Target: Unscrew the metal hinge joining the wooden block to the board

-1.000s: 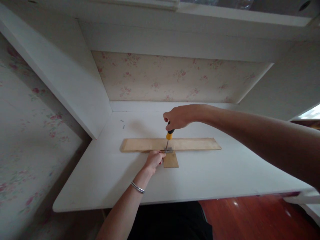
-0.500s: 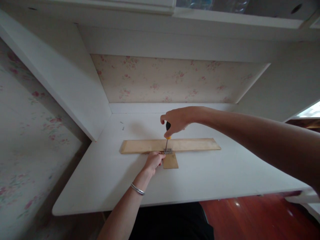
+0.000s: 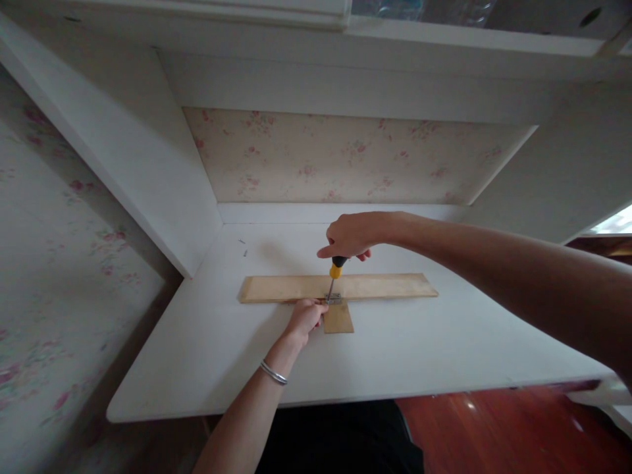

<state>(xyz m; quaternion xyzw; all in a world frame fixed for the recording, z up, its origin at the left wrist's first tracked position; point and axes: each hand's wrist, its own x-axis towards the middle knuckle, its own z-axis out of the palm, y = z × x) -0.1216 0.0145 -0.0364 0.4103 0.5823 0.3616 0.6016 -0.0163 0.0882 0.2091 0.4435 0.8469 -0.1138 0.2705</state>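
A long pale wooden strip (image 3: pixel 385 286) lies across the white desk (image 3: pixel 419 349), with a small wooden piece (image 3: pixel 338 318) joined to its near edge by a metal hinge (image 3: pixel 335 299). My right hand (image 3: pixel 349 235) grips the top of a yellow-and-black screwdriver (image 3: pixel 336 268), held nearly upright with its tip at the hinge. My left hand (image 3: pixel 305 317), a bangle on its wrist, presses down beside the hinge, touching the strip and the small piece.
Two small loose screws (image 3: pixel 243 247) lie on the desk at the back left. White shelf walls close in the left, right and top; floral wallpaper (image 3: pixel 336 158) backs the alcove. A red-brown wooden floor (image 3: pixel 518 434) shows below the desk's front edge.
My right hand has shifted on the screwdriver handle, sliding down to cover the yellow collar and then back up, uncovering it. The left hand and the wood stayed put.
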